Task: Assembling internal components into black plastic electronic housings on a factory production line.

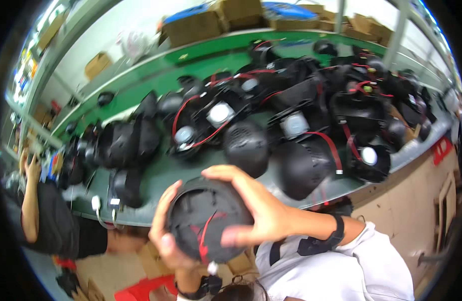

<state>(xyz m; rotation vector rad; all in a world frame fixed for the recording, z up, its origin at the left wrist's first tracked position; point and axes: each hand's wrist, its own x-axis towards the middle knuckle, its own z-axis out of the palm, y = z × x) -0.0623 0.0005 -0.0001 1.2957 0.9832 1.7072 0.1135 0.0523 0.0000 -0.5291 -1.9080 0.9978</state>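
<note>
Between my two hands is a round black plastic housing (191,220), held up in front of the bench's near edge. Its hollow side faces me, and a red wire with a white connector (212,268) hangs out of it. My left hand (169,241) grips the left rim, fingers up along the side. The right hand (263,208) wraps the right side, with its thumb over the face and fingers on the top rim. Just beyond lie smooth black domed shells (298,170) and black housings with red wires and round white parts (221,114).
The green bench (155,193) carries many more black parts, piled thickest at the right. A white cable (96,204) lies at its near left edge. A co-worker's arm (30,205) is at the left. Cardboard boxes (193,27) stand on the back shelf, and a red stool (145,290) is below.
</note>
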